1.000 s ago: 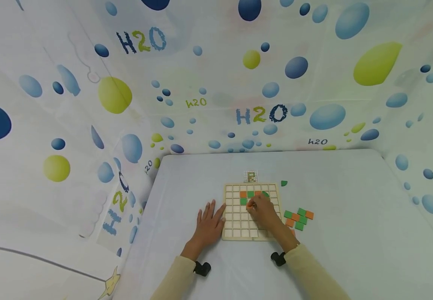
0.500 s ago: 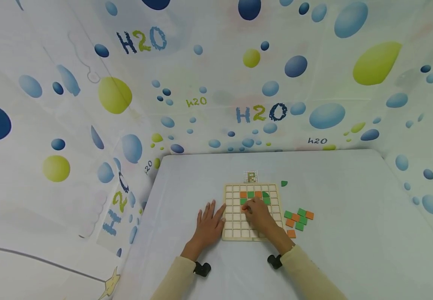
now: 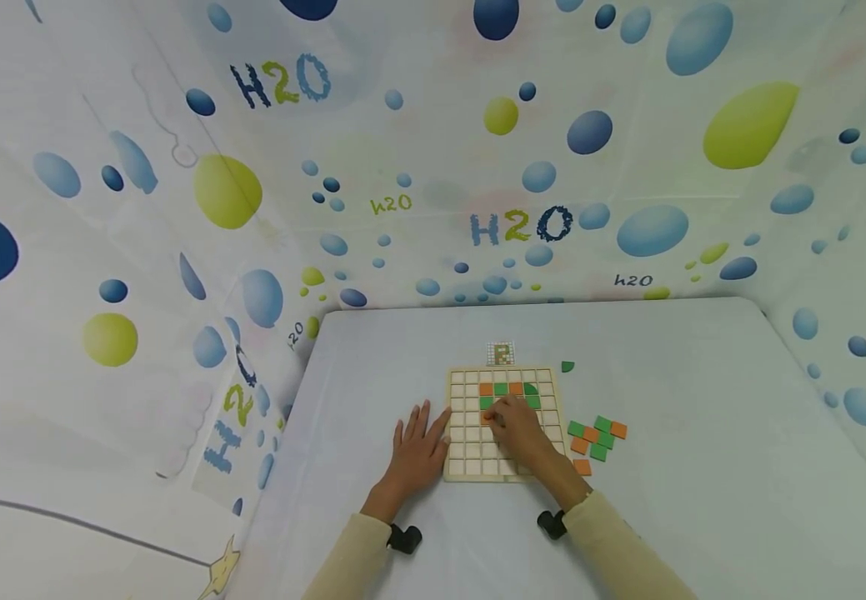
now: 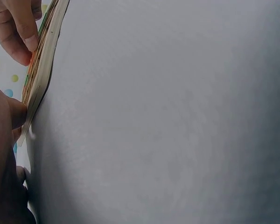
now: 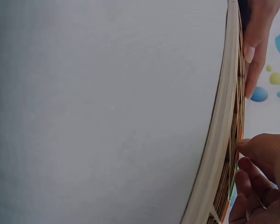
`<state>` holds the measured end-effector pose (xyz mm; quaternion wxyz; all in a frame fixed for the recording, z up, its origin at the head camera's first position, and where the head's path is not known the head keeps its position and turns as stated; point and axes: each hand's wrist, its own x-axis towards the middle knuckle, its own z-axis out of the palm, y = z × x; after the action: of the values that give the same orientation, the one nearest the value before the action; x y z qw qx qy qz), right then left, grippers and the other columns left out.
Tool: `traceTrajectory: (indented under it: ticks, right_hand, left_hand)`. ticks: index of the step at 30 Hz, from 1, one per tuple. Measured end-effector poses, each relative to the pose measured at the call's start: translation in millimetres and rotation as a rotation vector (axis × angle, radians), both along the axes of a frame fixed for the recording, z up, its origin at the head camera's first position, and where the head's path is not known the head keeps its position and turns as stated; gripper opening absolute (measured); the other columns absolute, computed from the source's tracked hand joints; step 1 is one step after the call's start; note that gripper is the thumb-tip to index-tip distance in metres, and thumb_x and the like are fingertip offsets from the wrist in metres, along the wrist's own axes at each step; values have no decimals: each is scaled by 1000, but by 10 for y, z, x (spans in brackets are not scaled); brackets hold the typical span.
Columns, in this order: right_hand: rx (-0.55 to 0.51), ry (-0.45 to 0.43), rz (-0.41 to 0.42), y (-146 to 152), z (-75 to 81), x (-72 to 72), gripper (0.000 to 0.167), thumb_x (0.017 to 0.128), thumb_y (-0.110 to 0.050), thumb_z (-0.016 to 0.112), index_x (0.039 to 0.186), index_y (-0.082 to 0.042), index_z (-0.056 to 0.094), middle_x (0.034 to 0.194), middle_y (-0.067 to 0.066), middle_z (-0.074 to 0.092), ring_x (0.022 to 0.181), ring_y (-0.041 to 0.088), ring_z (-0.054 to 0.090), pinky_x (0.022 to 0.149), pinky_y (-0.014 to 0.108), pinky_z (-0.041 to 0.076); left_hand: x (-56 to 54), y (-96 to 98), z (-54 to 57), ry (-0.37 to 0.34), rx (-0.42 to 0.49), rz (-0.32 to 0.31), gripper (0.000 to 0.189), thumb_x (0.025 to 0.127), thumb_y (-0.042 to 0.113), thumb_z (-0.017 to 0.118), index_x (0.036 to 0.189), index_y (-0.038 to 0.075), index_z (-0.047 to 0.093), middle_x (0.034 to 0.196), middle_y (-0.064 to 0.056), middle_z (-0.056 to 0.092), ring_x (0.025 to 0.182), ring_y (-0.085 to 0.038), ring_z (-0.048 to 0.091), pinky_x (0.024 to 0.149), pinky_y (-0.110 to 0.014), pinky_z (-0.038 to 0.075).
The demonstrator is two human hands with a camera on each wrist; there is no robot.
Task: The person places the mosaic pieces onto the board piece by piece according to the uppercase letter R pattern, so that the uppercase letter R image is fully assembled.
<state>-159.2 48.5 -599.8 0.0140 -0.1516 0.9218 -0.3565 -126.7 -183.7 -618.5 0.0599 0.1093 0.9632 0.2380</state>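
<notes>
A square wooden grid board (image 3: 458, 451) lies on the white table. Its upper cells hold orange and green square tiles, plus a green piece with a rounded corner (image 3: 530, 389). My right hand (image 3: 520, 431) is over the middle of the board, thumb and fingertips pinching an orange tile (image 3: 484, 417) at a cell below a green tile (image 3: 486, 402). The hand covers several cells. With fingers spread, my left hand (image 3: 419, 454) rests on the table, a fingertip touching the board's left edge. In the right wrist view, the board's side (image 5: 214, 135) shows edge-on.
Loose green and orange tiles (image 3: 599, 439) lie right of the board, close to my right forearm. A second green rounded piece (image 3: 568, 367) sits beyond its upper right corner. A small pattern card (image 3: 501, 353) lies at the board's far edge. Patterned cloth walls enclose the table.
My right hand has moved a little left with the orange tile, which now lies down at a cell. The green tile at the right of that row has come into view. My left hand stays put.
</notes>
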Motion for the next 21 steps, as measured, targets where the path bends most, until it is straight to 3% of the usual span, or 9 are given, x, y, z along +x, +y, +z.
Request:
traceTrajectory:
  ticks: [7,13,21]
  right_hand:
    - [-21,118,23,83,10,78,11,95,-3,75,104,-5,81,102,7,67,95,26,65,82,44,58]
    - [2,-23,-31,287,98,159,15,99,-12,72,113,-11,78,113,5,66,109,28,64,94,53,52]
    - [64,-96,-162,817,164,191,22,99,-17,73,119,-6,73,119,17,65,111,38,60,89,58,45]
  left_hand:
    - [7,1,42,-22,-2,-9,54,113,36,38,166,25,37,176,-17,17,163,-41,12,125,-69,8]
    - [9,12,47,-6,-2,-4,54,113,35,39,165,24,38,176,-18,18,162,-42,14,125,-69,9]
    - [27,30,80,1,-1,1,53,113,34,39,165,22,40,175,-19,20,162,-43,15,125,-70,10]
